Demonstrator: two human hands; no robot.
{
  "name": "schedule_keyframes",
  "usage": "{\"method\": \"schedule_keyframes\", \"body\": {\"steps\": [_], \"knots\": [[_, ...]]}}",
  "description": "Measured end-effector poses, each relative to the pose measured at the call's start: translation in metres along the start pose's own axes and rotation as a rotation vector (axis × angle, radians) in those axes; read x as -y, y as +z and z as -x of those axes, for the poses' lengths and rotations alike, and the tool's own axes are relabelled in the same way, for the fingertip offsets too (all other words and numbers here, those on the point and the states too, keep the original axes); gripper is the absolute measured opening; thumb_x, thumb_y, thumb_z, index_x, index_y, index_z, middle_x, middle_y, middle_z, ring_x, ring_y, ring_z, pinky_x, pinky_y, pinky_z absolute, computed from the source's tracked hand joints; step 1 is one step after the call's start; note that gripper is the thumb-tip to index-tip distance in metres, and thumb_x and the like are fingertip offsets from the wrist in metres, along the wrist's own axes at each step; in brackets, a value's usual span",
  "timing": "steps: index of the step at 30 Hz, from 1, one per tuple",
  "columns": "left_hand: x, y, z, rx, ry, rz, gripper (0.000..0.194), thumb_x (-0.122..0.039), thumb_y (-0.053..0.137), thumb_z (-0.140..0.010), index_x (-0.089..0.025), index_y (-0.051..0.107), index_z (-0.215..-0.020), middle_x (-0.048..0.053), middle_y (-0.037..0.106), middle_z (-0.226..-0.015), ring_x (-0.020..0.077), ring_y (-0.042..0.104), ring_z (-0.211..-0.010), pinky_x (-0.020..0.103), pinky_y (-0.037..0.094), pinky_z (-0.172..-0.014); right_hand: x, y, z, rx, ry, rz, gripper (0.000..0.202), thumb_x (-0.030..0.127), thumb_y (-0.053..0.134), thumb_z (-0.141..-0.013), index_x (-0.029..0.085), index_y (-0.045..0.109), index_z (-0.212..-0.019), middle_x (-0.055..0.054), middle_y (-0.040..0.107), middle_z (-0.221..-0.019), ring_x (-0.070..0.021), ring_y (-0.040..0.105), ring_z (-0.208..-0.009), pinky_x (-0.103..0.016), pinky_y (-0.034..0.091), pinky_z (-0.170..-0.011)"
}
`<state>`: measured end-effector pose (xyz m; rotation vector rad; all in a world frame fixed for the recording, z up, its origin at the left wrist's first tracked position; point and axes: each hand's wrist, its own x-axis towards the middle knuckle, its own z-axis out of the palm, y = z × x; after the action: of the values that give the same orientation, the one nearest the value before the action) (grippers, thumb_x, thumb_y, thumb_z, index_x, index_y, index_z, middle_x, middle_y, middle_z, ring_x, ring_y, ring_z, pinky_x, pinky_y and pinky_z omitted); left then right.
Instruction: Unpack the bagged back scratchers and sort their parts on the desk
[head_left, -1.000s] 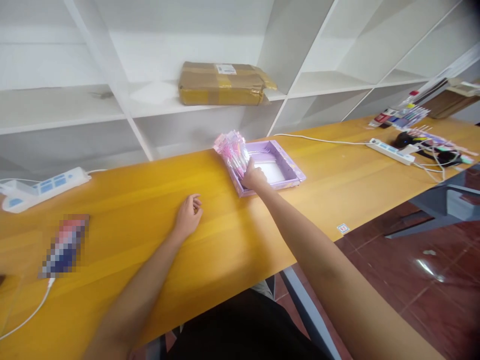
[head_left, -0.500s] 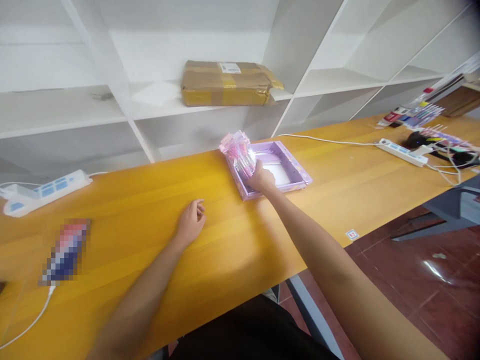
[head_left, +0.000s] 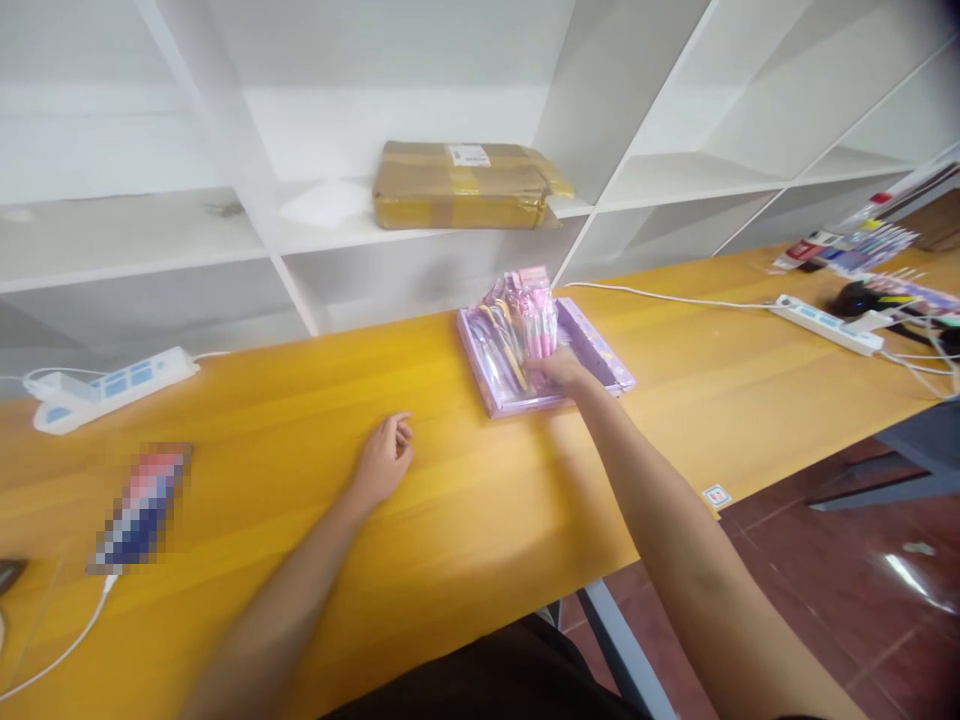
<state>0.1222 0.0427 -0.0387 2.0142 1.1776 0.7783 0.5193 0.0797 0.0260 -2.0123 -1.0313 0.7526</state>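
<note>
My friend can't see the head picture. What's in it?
The right hand holds a pink wrapped bundle at an open purple box on a wooden table. The left hand curls loosely nearby; behind, a cardboard box sits on a white shelf.

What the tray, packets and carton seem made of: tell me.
Tray: probably card or thin plastic, purple and smooth-looking, with thin straight walls.
Packets: likely clear plastic film, glossy, showing bright glints.
Carton: apparently cardboard, brown, with shiny tape across it.

Left hand (head_left: 384,460) loose; right hand (head_left: 561,370) outstretched
</note>
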Motion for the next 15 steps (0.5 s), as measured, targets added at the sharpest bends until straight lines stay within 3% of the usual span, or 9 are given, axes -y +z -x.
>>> {"method": "schedule_keyframes", "body": {"steps": [4, 8, 10, 13, 15], "knots": [[-0.001, -0.002, 0.000, -0.002, -0.015, 0.002, 0.050, -0.008, 0.057, -0.087, -0.024, 0.055, -0.134, 0.003, 0.069, -0.106, 0.0188, 0.066, -0.091, 0.038, 0.053, -0.093, 0.003, -0.006, 0.006, 0.034, -0.019, -0.116, 0.038, 0.021, 0.075, -0.067, 0.016, 0.067, -0.105, -0.005, 0.075, -0.090, -0.0224, 0.069, -0.079, -0.032, 0.057, -0.067], [-0.004, -0.002, 0.001, 0.001, -0.038, 0.017, 0.050, -0.010, 0.057, -0.088, -0.024, 0.055, -0.136, 0.004, 0.068, -0.107, 0.0187, 0.066, -0.092, 0.037, 0.054, -0.092, 0.003, -0.015, 0.011, 0.007, -0.093, -0.272, 0.046, 0.030, 0.074, -0.068, 0.020, 0.065, -0.112, -0.007, 0.075, -0.109, -0.0242, 0.071, -0.096, -0.035, 0.060, -0.081], [-0.005, -0.001, 0.001, -0.006, -0.047, 0.033, 0.048, -0.012, 0.057, -0.089, -0.024, 0.055, -0.136, 0.004, 0.068, -0.107, 0.0182, 0.065, -0.091, 0.036, 0.054, -0.091, 0.001, -0.024, 0.014, -0.024, -0.147, -0.401, 0.048, 0.033, 0.077, -0.065, 0.021, 0.064, -0.110, -0.006, 0.073, -0.108, -0.0256, 0.071, -0.099, -0.037, 0.060, -0.085], [-0.005, -0.001, 0.001, -0.040, -0.070, 0.075, 0.045, -0.016, 0.058, -0.091, -0.023, 0.056, -0.135, 0.005, 0.067, -0.107, 0.0176, 0.064, -0.089, 0.035, 0.054, -0.089, -0.001, -0.043, 0.024, -0.051, -0.204, -0.536, 0.051, 0.038, 0.079, -0.062, 0.023, 0.063, -0.109, -0.005, 0.071, -0.101, -0.0274, 0.070, -0.096, -0.040, 0.061, -0.082], [-0.007, -0.002, 0.001, -0.083, -0.087, 0.127, 0.041, -0.020, 0.060, -0.092, -0.022, 0.058, -0.132, 0.005, 0.067, -0.106, 0.0181, 0.064, -0.090, 0.036, 0.054, -0.090, -0.002, -0.052, 0.039, -0.064, -0.217, -0.488, 0.053, 0.045, 0.077, -0.066, 0.023, 0.061, -0.111, -0.007, 0.071, -0.100, -0.0292, 0.071, -0.093, -0.041, 0.061, -0.077]]}}
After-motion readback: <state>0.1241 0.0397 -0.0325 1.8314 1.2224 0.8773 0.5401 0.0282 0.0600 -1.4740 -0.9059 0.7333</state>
